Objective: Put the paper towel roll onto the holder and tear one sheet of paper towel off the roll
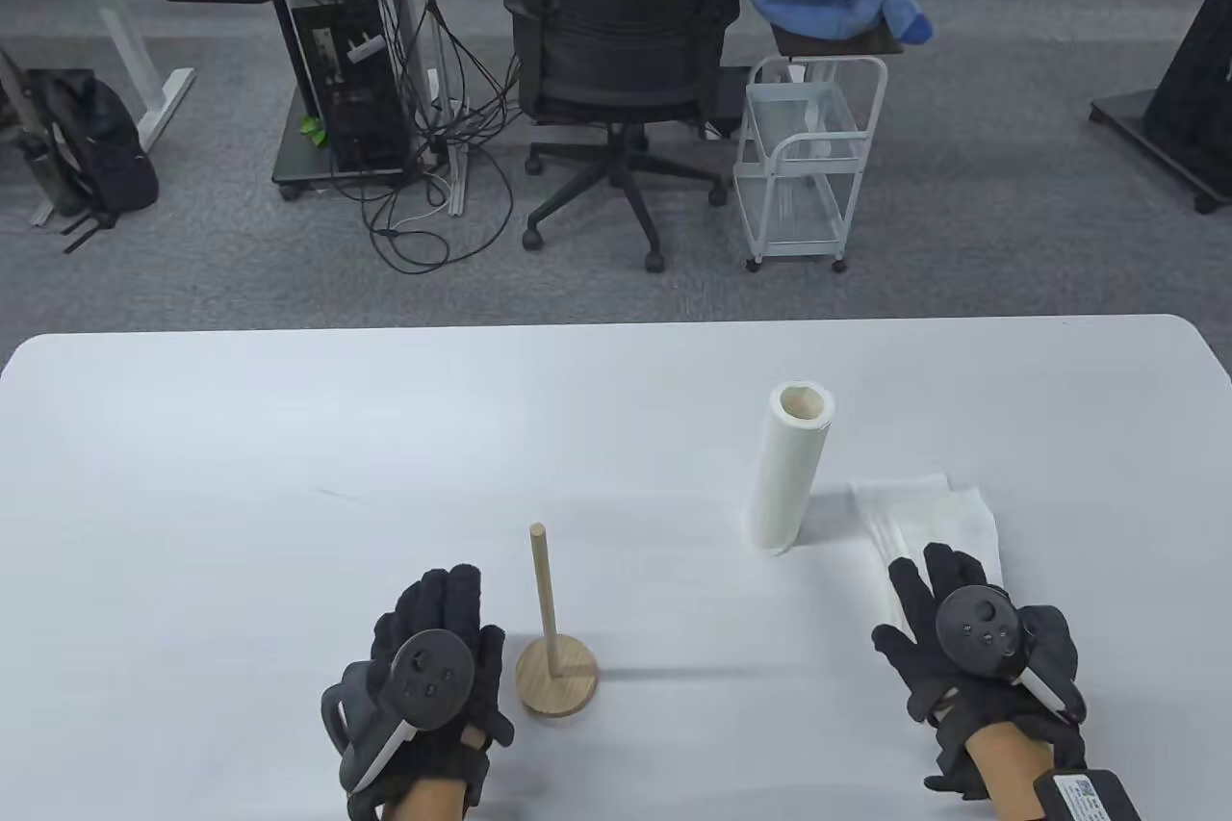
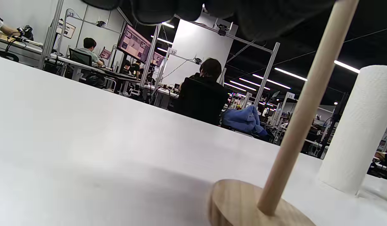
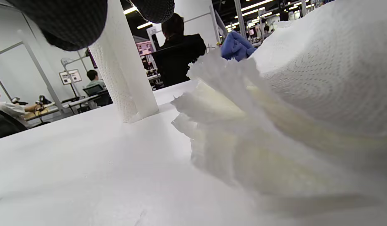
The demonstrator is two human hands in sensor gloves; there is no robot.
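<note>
Left hand (image 1: pixel 428 667) fingers (image 1: pixel 452 595) straight, apart, flat on bench (image 1: pixel 241 494), holding nothing; sits just left of wooden holder (image 1: pixel 555 667), we judge ready to steady its base. Right hand (image 1: pixel 972 638) fingers (image 1: pixel 938 576) spread, relaxed, tips lying on edge of loose paper towel stack (image 1: pixel 938 513); no grip.

Paper towel roll (image 1: pixel 795 470) stands on end mid-bench, right of holder and apart from it, beside stack. Long axis vertical, open core up. Holder dowel likewise upright, bare. We judge roll not yet mounted.
</note>
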